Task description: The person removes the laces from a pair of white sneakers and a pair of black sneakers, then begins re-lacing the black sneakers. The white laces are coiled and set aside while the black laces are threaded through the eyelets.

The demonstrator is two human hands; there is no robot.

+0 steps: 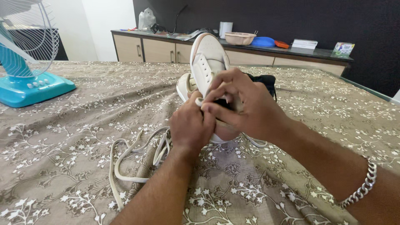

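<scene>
- A turquoise table fan (26, 79) with a white wire guard stands far left of the white sneaker (207, 62), on the same patterned cloth.
- A loose flat cream shoelace (129, 160) lies in loops on the cloth, just left of the sneaker and partly under the left forearm.
- The left hand (191, 127) comes up from the lower edge, knuckles toward the camera, fingers curled shut against the near end of the sneaker; what exactly they pinch is hidden.
- The white sneaker stands tilted on its heel at the middle of the bed, its long axis running away from the viewer, toe pointing up and toward the far counter. Its smooth leather-like upper shows rows of lace eyelets.
- A second pale shoe (184, 85) lies just behind the sneaker, on its left.
- The right hand (243, 104) reaches in from the lower right, palm down, fingers bent and clamped over the sneaker's tongue and opening.
- A silver chain bracelet (363, 187) circles the right wrist.
- The brown bedspread (75, 125), printed with white flowers, lies under the sneaker, slightly wrinkled.
</scene>
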